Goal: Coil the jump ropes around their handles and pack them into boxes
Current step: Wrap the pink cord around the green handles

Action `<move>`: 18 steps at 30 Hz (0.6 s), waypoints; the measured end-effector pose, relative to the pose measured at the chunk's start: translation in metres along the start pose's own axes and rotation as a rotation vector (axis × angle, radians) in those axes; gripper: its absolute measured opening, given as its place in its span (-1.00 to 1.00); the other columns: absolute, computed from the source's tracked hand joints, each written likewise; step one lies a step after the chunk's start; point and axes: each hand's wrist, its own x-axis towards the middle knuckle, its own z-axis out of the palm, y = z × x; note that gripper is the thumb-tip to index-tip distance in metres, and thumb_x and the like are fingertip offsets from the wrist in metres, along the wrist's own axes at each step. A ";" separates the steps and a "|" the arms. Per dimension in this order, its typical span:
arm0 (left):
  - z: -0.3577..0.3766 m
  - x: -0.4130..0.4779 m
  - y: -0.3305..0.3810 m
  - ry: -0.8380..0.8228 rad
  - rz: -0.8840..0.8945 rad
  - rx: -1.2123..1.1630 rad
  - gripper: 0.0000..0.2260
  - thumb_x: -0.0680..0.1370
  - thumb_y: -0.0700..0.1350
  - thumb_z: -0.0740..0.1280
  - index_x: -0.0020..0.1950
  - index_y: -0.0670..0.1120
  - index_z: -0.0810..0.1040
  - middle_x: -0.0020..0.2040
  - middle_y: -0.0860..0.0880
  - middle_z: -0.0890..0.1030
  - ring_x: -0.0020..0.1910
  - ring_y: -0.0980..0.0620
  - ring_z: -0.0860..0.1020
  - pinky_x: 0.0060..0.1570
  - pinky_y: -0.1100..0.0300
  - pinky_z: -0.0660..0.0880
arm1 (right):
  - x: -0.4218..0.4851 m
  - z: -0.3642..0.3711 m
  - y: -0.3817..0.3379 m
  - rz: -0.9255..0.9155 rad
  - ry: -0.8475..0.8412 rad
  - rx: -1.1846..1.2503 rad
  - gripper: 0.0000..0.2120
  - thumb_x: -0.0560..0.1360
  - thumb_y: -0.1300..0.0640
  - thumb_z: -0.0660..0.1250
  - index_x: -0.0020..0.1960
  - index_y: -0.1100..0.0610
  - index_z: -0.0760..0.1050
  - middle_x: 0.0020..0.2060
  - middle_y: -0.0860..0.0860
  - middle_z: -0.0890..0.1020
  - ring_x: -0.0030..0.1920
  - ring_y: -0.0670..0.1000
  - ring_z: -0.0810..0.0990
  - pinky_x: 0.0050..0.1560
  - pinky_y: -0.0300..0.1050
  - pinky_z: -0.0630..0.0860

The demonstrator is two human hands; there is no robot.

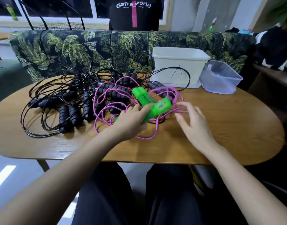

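A pink braided jump rope (103,111) lies in loose loops on the wooden table (228,127). Its two green handles (144,98) cross near the middle. My left hand (133,120) grips the nearer green handle (157,109), which is lifted a little. My right hand (193,122) hovers just right of it, fingers spread and relaxed, fingertips at a pink loop. Several black jump ropes (69,109) with ribbed handles lie tangled at the table's left and back. A white box marked "A" (178,67) stands at the back right, beside a clear plastic box (220,78).
A leaf-patterned sofa back (74,47) runs behind the table. A person in a black shirt (134,13) stands beyond it. A dark side table (272,82) sits at the right. My legs are under the table's near edge.
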 end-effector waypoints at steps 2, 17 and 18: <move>0.010 -0.002 -0.006 -0.005 0.091 0.408 -0.40 0.63 -0.02 0.21 0.61 0.10 0.00 0.31 -0.16 0.36 0.25 -0.20 0.41 0.16 -0.04 0.35 | 0.000 0.001 0.018 -0.165 0.020 -0.196 -0.64 0.57 0.09 0.30 0.35 0.12 0.44 0.36 0.06 0.49 0.39 0.08 0.38 0.41 -0.04 0.29; 0.045 -0.032 -0.058 0.225 0.169 -0.002 -0.31 0.50 0.44 0.09 0.50 0.06 0.33 0.34 0.02 0.48 0.24 -0.08 0.45 0.19 -0.07 0.43 | 0.002 0.013 0.064 -0.325 -0.266 -0.477 -0.55 0.51 -0.23 0.20 0.20 0.03 0.59 0.46 -0.01 0.40 0.51 0.13 0.24 0.48 0.21 0.18; 0.047 -0.034 -0.062 0.219 0.161 -0.074 -0.29 0.49 0.43 0.13 0.51 0.04 0.32 0.35 0.02 0.46 0.27 -0.05 0.43 0.22 -0.03 0.41 | 0.003 0.014 0.064 -0.331 -0.247 -0.461 -0.57 0.49 -0.22 0.24 0.16 0.03 0.61 0.46 0.00 0.41 0.50 0.13 0.24 0.48 0.23 0.18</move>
